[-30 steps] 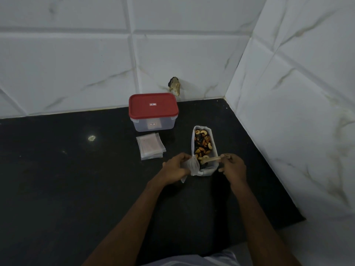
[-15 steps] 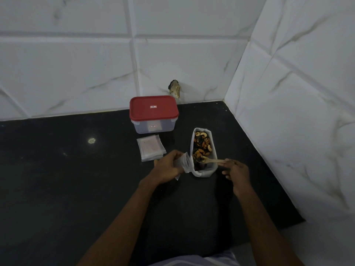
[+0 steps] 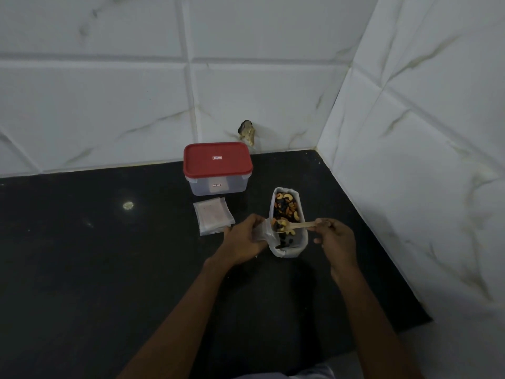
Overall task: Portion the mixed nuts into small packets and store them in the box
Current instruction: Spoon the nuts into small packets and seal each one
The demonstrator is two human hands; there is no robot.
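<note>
A white bag of mixed nuts (image 3: pixel 288 248) lies open on the black counter (image 3: pixel 82 269), cashews and dark pieces showing inside. My right hand (image 3: pixel 334 236) pinches the handle of a wooden spoon (image 3: pixel 297 225) whose bowl, loaded with nuts, hovers over the bag's near end. My left hand (image 3: pixel 243 239) grips a small clear packet (image 3: pixel 263 233) just left of the bag, its mouth beside the spoon bowl. A clear box with a red lid (image 3: pixel 217 162), shut, stands behind. A stack of empty packets (image 3: pixel 213 218) lies in front of the box.
White marble-look tiled walls meet in a corner behind and to the right of the counter. A small chipped hole (image 3: pixel 247 132) marks the back wall above the box. The counter's right edge ends near the right wall.
The spoon has come up out of the nuts with a load and moved left toward the packet's mouth. My left hand with the packet stays beside the bag.
</note>
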